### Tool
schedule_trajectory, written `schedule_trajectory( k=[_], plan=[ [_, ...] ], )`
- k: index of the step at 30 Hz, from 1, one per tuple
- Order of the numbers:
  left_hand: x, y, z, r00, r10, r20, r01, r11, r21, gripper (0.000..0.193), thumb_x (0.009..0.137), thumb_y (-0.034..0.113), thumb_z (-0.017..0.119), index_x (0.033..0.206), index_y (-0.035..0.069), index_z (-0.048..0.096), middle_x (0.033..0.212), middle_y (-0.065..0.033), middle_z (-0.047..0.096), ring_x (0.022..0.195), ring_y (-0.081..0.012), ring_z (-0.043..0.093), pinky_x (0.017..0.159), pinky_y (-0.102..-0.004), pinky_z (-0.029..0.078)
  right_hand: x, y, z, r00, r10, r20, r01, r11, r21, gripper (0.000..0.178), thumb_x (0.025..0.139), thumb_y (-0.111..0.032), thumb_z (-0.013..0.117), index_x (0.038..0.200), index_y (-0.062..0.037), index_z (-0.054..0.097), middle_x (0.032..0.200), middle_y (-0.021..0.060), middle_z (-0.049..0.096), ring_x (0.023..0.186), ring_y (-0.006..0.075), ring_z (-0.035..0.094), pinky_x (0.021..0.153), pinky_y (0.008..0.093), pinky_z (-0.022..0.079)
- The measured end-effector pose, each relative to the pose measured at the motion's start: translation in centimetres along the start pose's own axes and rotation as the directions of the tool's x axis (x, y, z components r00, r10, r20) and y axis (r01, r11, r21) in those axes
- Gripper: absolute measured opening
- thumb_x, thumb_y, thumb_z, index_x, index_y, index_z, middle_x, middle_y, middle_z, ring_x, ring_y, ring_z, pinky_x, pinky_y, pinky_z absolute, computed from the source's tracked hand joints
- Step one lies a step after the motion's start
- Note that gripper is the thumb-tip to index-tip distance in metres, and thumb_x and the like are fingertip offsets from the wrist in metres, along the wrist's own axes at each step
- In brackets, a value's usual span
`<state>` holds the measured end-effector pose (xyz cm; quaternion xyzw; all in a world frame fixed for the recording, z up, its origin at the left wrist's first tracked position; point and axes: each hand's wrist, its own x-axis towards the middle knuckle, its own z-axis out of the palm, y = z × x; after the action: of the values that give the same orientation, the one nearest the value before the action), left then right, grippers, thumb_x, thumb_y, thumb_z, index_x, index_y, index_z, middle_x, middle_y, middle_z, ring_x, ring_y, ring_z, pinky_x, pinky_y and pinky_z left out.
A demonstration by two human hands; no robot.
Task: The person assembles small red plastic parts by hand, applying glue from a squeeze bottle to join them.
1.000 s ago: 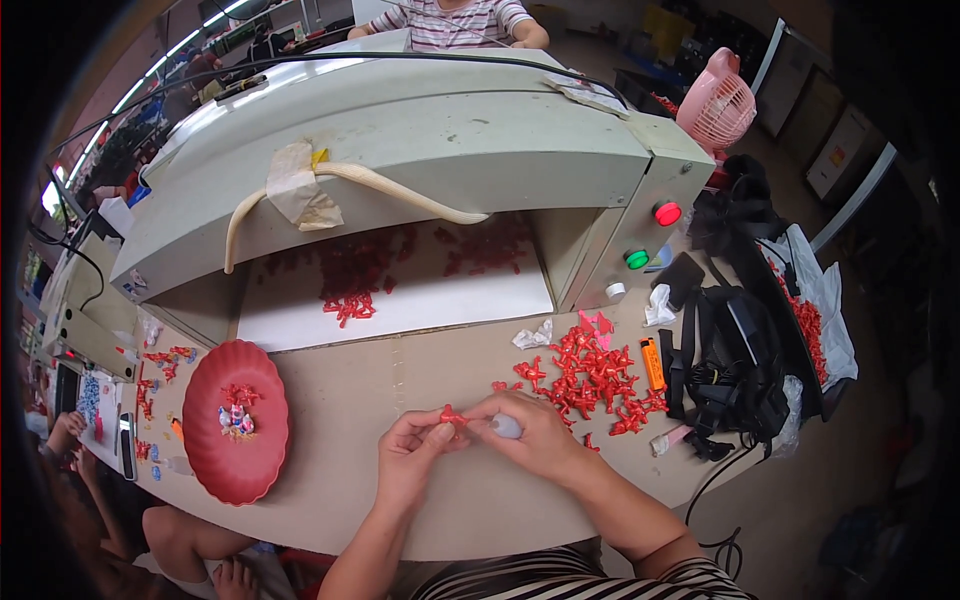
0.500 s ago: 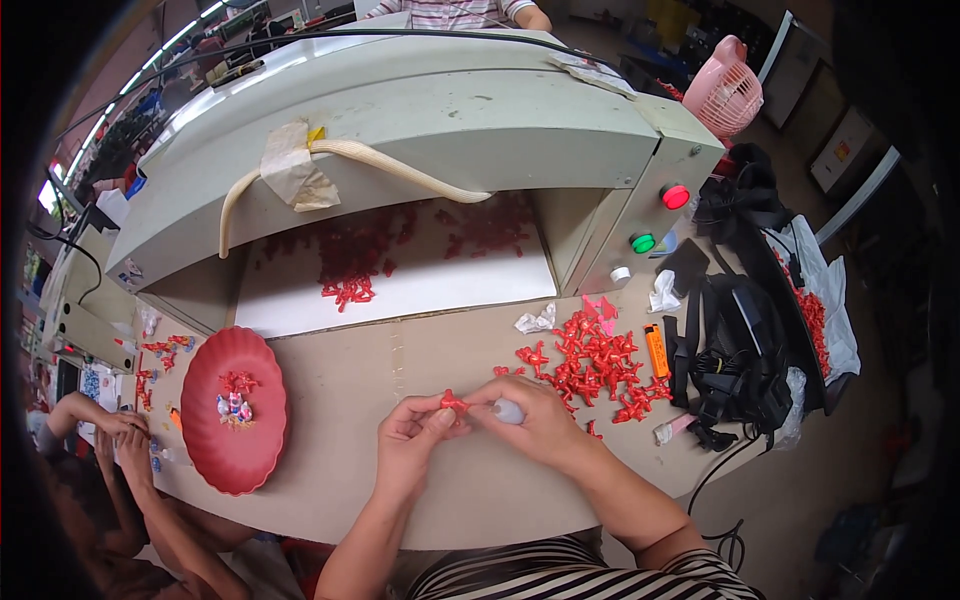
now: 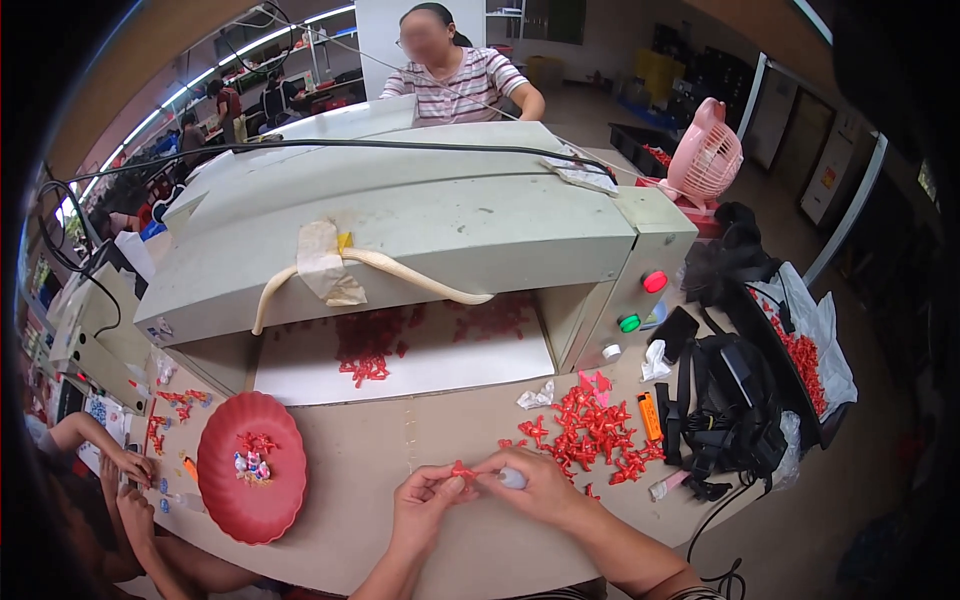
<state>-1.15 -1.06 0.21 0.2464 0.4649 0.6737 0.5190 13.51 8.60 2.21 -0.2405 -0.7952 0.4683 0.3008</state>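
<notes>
My left hand pinches a small red plastic figure between thumb and fingers, above the near part of the table. Closed round a small whitish squeeze bottle, my right hand has its fingertips up against the figure. The bottle's tip is hidden by the fingers. Just beyond the right hand lies a heap of similar red figures. A scalloped red bowl stands to the left, with a few red pieces and some white-and-coloured little figures inside.
A grey machine with red pieces in its opening spans the back. An orange lighter, crumpled tissue and black straps lie around the heap. A co-worker's hands are at far left; another person is behind the machine.
The view has tilted upward, so the table sits lower and the person behind the machine shows more fully. Both hands keep their hold on the figure and the bottle.
</notes>
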Motion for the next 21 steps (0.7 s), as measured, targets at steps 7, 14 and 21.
schedule_trajectory(
  k=[7, 14, 21],
  plan=[
    [-0.2, 0.4, 0.1, 1.000, -0.004, 0.001, 0.004, 1.000, 0.019, 0.011, 0.085, 0.000, 0.052, 0.095, -0.001, 0.054, 0.089, -0.0109, 0.060, 0.079, -0.0178, 0.061, 0.071, -0.0355, 0.055, -0.2, -0.6, 0.0, 1.000, -0.010, -0.009, 0.010, 1.000, -0.024, 0.017, 0.076, -0.011, 0.064, 0.092, -0.0082, 0.060, 0.086, 0.0076, 0.061, 0.078, 0.0222, 0.060, 0.067, 0.0310, 0.047],
    [0.6, 0.9, 0.5, 0.999, -0.039, -0.025, 0.040, 0.998, 0.048, 0.013, 0.084, 0.002, 0.055, 0.096, -0.002, 0.056, 0.092, -0.0109, 0.062, 0.079, -0.0162, 0.061, 0.074, -0.0311, 0.053, 0.7, -0.5, -0.5, 1.000, 0.028, -0.004, -0.028, 1.000, 0.008, 0.017, 0.074, -0.009, 0.064, 0.091, -0.0073, 0.060, 0.082, 0.0080, 0.060, 0.075, 0.0234, 0.059, 0.066, 0.0321, 0.046],
    [0.6, 0.6, 0.0, 1.000, -0.013, 0.008, 0.013, 1.000, -0.017, 0.013, 0.084, 0.002, 0.055, 0.097, -0.001, 0.056, 0.094, -0.0099, 0.061, 0.082, -0.0160, 0.060, 0.074, -0.0315, 0.054, 0.7, -0.1, 0.2, 0.999, -0.005, -0.046, 0.005, 1.000, 0.007, 0.012, 0.076, -0.005, 0.065, 0.087, -0.0029, 0.061, 0.079, 0.0057, 0.063, 0.071, 0.0133, 0.059, 0.065, 0.0258, 0.047]
  ],
)
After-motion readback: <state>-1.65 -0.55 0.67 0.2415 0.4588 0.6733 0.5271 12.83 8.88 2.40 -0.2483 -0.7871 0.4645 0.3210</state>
